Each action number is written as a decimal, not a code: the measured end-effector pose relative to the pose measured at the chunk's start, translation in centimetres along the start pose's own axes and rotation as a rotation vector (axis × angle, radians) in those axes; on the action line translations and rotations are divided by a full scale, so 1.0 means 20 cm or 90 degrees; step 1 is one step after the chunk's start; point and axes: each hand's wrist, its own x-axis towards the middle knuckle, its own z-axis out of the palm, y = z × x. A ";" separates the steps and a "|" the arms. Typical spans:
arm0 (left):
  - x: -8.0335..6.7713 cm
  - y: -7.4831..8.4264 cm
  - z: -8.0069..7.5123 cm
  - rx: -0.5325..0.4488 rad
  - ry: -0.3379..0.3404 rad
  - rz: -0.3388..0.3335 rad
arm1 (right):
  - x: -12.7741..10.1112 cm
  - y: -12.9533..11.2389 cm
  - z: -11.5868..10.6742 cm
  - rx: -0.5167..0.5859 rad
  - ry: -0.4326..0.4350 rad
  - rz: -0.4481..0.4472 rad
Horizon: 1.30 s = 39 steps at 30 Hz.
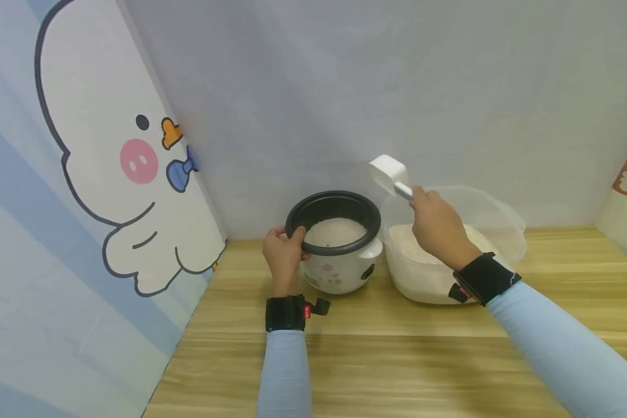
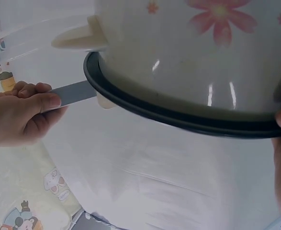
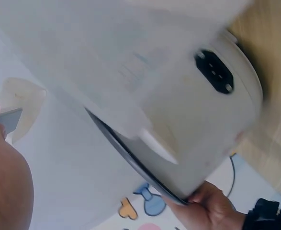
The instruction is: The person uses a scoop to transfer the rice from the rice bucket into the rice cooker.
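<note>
The rice cooker (image 1: 338, 244) already has rice in it, the left hand (image 1: 283, 251) grips its rim, and the right hand (image 1: 435, 223) pinches the scoop (image 1: 389, 174) above, looking empty.

Left hand (image 1: 284, 251) at 9 o'clock, fingers curled in a grip; right hand (image 1: 435, 223) raised at 2 o'clock, pinching.

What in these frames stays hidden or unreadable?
- Scoop contents: head view, bowl faces away.
- Cooker socket: right wrist view, blurred.
- Left hand fingertips: head view, hidden inside the pot rim.
- Bin rice depth: head view, right hand blocks it.
</note>
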 end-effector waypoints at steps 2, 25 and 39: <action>0.00 -0.01 0.00 0.000 0.002 -0.001 | 0.00 0.05 -0.03 -0.005 -0.012 0.022; 0.00 -0.01 0.00 -0.012 -0.004 0.016 | -0.07 0.41 -0.21 -0.107 -0.191 0.093; 0.00 -0.01 -0.01 -0.014 -0.011 0.012 | -0.11 0.47 -0.24 -0.186 -0.238 -0.007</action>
